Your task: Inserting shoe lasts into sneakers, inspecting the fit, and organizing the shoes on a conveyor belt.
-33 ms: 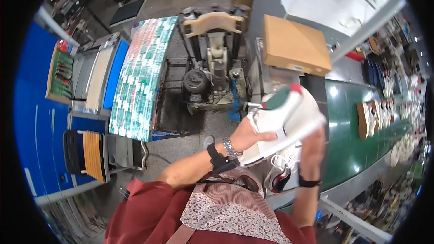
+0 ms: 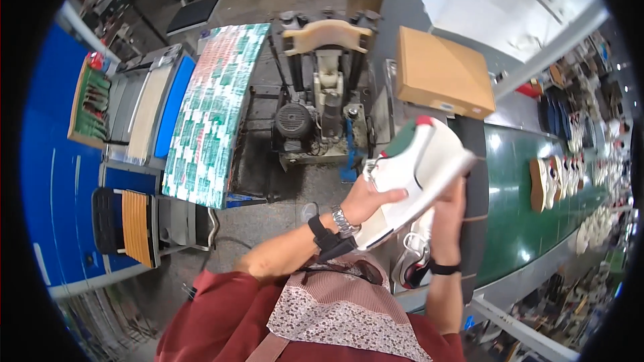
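Note:
A white sneaker (image 2: 429, 154) with green and red parts is held up, tilted, in front of me. My left hand (image 2: 369, 201) is closed around its lace side, the thumb lying across the white upper. Against the sole side my right hand (image 2: 448, 221) is raised; its fingers point upward and are partly hidden by the sneaker, so whether they grip cannot be made out. Below, close to my apron, rests a second sneaker (image 2: 410, 265) with white laces and dark and red parts, partly covered by the held one.
A brown cardboard box (image 2: 444, 70) sits beyond the sneaker. At right runs a green conveyor belt (image 2: 513, 218) carrying several shoes (image 2: 557, 181). Ahead stands a machine with a motor (image 2: 293, 121); to its left, a table (image 2: 215, 107) has a green-white patterned top. A folding chair (image 2: 131, 228) stands at left.
The sneaker has tilted slightly in my left hand. My right hand, blurred before, has shifted left and now lies closer against the sole side. The view has turned slightly.

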Demonstrator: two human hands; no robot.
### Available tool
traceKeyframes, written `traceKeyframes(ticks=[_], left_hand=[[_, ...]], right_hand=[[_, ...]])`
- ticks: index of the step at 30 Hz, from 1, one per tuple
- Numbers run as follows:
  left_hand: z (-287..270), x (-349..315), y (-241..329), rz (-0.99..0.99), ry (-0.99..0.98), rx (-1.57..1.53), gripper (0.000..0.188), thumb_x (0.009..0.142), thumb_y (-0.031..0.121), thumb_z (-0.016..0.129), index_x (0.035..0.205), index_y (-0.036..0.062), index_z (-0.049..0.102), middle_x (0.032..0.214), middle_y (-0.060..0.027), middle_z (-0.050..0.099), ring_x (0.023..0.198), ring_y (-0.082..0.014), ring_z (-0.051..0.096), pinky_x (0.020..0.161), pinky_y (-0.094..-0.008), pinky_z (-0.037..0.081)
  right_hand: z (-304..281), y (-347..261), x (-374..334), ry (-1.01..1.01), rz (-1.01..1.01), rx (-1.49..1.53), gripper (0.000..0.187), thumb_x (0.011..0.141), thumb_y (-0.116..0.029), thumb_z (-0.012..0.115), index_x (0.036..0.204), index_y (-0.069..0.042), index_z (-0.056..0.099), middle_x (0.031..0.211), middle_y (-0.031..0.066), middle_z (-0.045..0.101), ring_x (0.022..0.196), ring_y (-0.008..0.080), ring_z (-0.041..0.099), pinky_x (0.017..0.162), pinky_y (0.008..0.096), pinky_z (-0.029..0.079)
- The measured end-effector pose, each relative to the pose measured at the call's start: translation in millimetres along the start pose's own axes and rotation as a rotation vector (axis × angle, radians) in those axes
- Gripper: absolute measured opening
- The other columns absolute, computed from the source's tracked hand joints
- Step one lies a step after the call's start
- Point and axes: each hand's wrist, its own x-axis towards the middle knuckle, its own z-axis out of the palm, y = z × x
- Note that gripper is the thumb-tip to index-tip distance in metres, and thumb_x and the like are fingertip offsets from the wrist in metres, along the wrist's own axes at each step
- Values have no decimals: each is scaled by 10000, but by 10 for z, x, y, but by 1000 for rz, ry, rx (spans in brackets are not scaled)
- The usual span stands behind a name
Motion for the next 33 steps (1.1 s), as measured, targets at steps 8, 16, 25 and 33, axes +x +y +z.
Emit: traceKeyframes(ticks=[8, 16, 25, 33], left_hand=[[-926, 272, 261, -142, 314, -341, 580, 997, 441, 644, 1314, -43, 615, 1237, -95, 692, 1071, -166, 667, 939, -307, 513], [-1319, 636, 199, -123, 132, -734, 632, 1009, 549, 563, 1375, 34, 575, 1309, -112, 666, 1137, -243, 658, 1016, -384, 504], [-1115, 483, -29, -131, 134, -864, 770, 961, 637, 578, 1395, 0, 563, 1342, -148, 648, 1197, -248, 632, 1030, -380, 487], [-1113, 353, 266, -129, 172, -694, 788, 976, 655, 537, 1382, -19, 569, 1361, -148, 631, 1198, -197, 623, 1036, -312, 466]], right_hand=[[1502, 232, 728, -77, -84, -446, 758, 794, -186, 805, 1409, 58, 435, 1246, 221, 627, 1139, 296, 627, 991, 400, 489], [1985, 310, 1228, -184, -129, -988, 825, 759, -389, 761, 1378, 44, 428, 1111, 318, 684, 1066, 483, 657, 934, 515, 513], [2066, 136, 1010, -276, -223, -1162, 797, 765, -336, 772, 1390, 28, 436, 1144, 293, 675, 1086, 467, 648, 941, 498, 513], [2030, 247, 927, -197, -276, -1092, 771, 789, -298, 763, 1407, 28, 438, 1178, 314, 655, 1095, 480, 637, 951, 511, 496]])
